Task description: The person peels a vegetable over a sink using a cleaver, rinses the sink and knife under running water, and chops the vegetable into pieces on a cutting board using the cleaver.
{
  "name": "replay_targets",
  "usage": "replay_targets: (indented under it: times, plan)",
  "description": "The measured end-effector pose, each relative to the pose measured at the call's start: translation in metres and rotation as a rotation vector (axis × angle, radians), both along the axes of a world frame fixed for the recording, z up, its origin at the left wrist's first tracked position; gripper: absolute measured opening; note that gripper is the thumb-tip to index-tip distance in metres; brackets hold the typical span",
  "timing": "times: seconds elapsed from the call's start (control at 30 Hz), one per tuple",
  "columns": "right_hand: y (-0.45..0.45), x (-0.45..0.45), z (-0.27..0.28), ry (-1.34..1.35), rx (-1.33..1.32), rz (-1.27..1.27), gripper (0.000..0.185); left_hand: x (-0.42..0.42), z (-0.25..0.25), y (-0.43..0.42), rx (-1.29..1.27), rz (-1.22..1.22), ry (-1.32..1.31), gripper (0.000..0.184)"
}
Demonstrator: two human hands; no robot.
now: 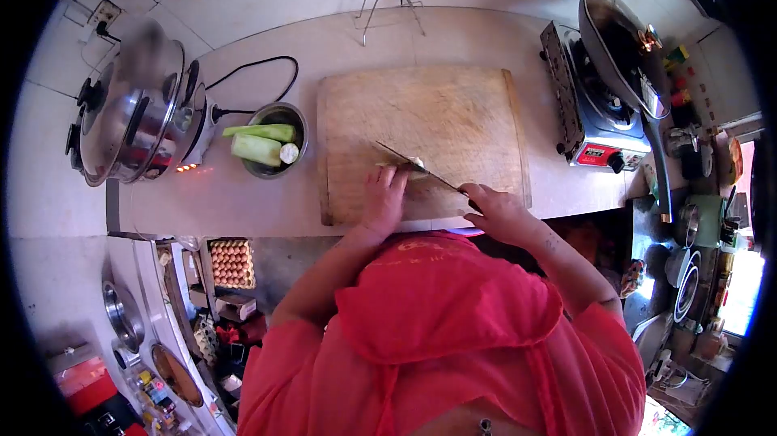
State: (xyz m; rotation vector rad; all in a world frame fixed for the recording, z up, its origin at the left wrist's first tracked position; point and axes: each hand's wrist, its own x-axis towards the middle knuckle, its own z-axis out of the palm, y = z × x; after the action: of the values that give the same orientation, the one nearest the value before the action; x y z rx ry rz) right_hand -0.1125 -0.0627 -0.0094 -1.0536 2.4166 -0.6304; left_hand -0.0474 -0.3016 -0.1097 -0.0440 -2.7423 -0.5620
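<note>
My right hand [495, 211] is wrapped round the handle of a kitchen knife [437, 178]. The thin blade slants up and left across the near part of a wooden cutting board [421, 104]. Beside the blade, my left hand [385, 195] presses down on the board with fingers bent and close together. What lies under those fingertips is hidden. A small pale piece of food [416, 162] shows against the blade, just right of the left fingers. Left of the board stands a metal bowl [301, 116] holding peeled pale-green vegetable pieces [257, 148].
A steamer pot [133, 124] stands at the left, its cord [257, 62] running behind the bowl. On the right, a wok [607, 31] sits on a portable gas stove [603, 135], its handle reaching toward me. A wire rack [387, 3] leans at the back wall. Eggs [231, 263] sit below the counter.
</note>
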Motion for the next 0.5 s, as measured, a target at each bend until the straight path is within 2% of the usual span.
replay_targets:
  times: [0.07, 0.13, 0.23, 0.33, 0.43, 0.5]
  plan:
    - [0.006, -0.001, 0.000, -0.040, -0.041, -0.003, 0.038, 0.001, -0.004, -0.004, 0.069, 0.056, -0.025, 0.023]
    - [0.009, 0.000, 0.003, -0.016, -0.014, -0.067, 0.039, 0.001, 0.013, -0.007, 0.118, 0.124, 0.001, 0.023]
    - [0.006, -0.003, 0.008, -0.179, 0.003, -0.136, 0.039, -0.002, 0.050, -0.013, -0.043, 0.045, -0.075, 0.023]
    - [0.008, -0.011, 0.011, -0.265, -0.032, -0.174, 0.039, -0.012, 0.041, -0.020, 0.052, -0.104, -0.147, 0.036]
    - [0.007, -0.008, 0.006, -0.162, -0.138, -0.175, 0.040, -0.040, 0.033, -0.024, -0.056, -0.098, 0.014, 0.028]
    - [0.003, -0.005, 0.012, -0.139, -0.156, -0.231, 0.041, -0.052, 0.027, -0.029, -0.021, -0.101, 0.032, 0.031]
